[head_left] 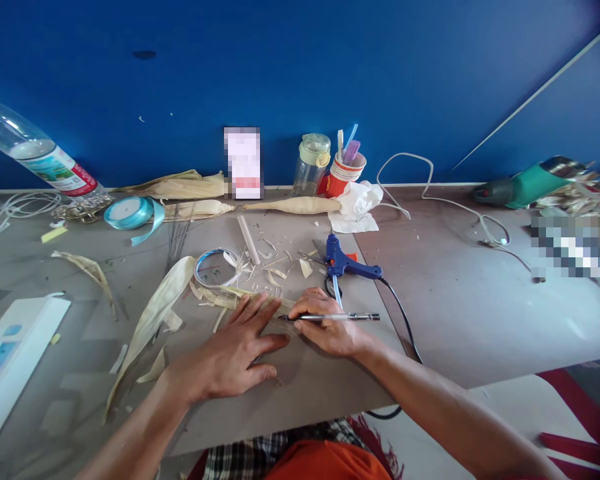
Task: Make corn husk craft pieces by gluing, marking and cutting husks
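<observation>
Husk strip [275,308] mostly hidden under left hand [235,350], right hand [325,327] gripping knife [337,317]

A slim silver pen-shaped metal tool [337,317] lies almost level just nearer the person than the blue plastic glue gun [347,263]. It is gripped in the right hand [330,330], its tip pointing left. The tip meets a pale, flat strip of dried corn husk [233,293], left of the gun, pinned under the spread left hand [235,353].
</observation>
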{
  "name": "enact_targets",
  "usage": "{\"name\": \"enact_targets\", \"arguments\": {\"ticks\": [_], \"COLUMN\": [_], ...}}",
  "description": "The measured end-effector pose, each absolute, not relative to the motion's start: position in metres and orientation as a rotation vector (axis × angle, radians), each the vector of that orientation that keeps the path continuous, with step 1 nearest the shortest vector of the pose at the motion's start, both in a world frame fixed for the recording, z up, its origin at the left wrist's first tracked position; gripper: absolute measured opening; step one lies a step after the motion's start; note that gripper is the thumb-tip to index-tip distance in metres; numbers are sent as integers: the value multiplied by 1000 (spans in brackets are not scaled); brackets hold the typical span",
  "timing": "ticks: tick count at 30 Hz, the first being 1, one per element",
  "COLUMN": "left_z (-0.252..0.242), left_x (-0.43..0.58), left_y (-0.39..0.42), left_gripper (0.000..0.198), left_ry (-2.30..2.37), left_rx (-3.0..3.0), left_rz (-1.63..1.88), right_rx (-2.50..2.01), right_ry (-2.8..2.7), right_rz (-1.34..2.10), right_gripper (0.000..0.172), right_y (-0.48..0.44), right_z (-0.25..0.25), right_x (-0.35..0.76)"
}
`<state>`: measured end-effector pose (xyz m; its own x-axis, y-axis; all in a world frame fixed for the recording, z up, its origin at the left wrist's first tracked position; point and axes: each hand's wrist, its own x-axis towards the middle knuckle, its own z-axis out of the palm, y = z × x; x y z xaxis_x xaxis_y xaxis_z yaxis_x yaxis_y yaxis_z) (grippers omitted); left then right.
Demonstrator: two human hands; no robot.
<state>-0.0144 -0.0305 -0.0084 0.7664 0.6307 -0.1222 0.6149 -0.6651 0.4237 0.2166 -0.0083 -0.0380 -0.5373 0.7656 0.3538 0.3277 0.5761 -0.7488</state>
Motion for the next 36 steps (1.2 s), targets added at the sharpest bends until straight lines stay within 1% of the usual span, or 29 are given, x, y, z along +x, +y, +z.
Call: {"name": "enact_targets", "arguments": {"ticks": [16,36], "left_z": [-9,-11], "left_x": [-14,-15], "left_y": [-32,-31], "left_gripper": [45,44], "left_ry": [938,942], "left_rx": [2500,2497], "left_rz": [52,52], "right_rx": [-850,-872], "right_ry": [-2172,-2158], "right_rz": [774,823], "right_gripper": [13,12], "right_y": [-8,-7], "right_z": [-39,-36], "right_x": [214,218]}}
